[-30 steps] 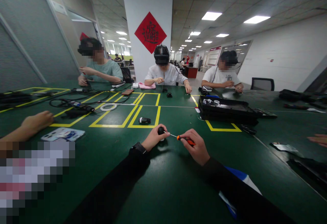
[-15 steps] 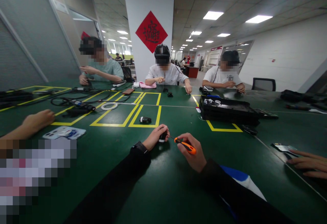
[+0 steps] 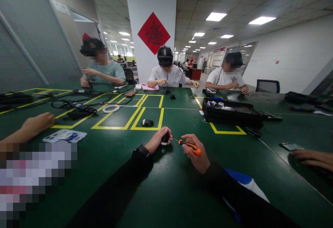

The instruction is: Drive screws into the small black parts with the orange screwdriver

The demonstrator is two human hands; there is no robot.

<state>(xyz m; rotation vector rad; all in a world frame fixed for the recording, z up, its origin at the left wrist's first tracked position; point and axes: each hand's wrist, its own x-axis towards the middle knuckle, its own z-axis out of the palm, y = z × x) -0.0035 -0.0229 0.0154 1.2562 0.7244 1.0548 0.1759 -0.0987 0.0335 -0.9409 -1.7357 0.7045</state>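
My left hand (image 3: 159, 139) is wrapped round a small black cylindrical part (image 3: 164, 139) with a white ring at its lower end, low over the green table. In my right hand (image 3: 197, 155) is a screwdriver (image 3: 191, 148) with an orange and black handle. Its thin shaft points left to the side of the black part, by my left fingertips; whether the tip touches a screw is too small to tell. A similar black cylinder with a white end (image 3: 147, 122) lies farther off, inside a yellow taped rectangle.
A black tray (image 3: 230, 112) with small white pieces stands to the right. Cables (image 3: 80, 108) and a white coil (image 3: 110, 108) lie left. A phone (image 3: 65, 136) rests near a co-worker's hand (image 3: 41, 122); another co-worker's hand (image 3: 313, 157) is at right. A blue-white cloth (image 3: 243, 181) lies by my right forearm.
My right hand and the screwdriver have shifted very slightly right. My left hand keeps its hold on the black part. At right, a co-worker's hand has moved back from a flat item.
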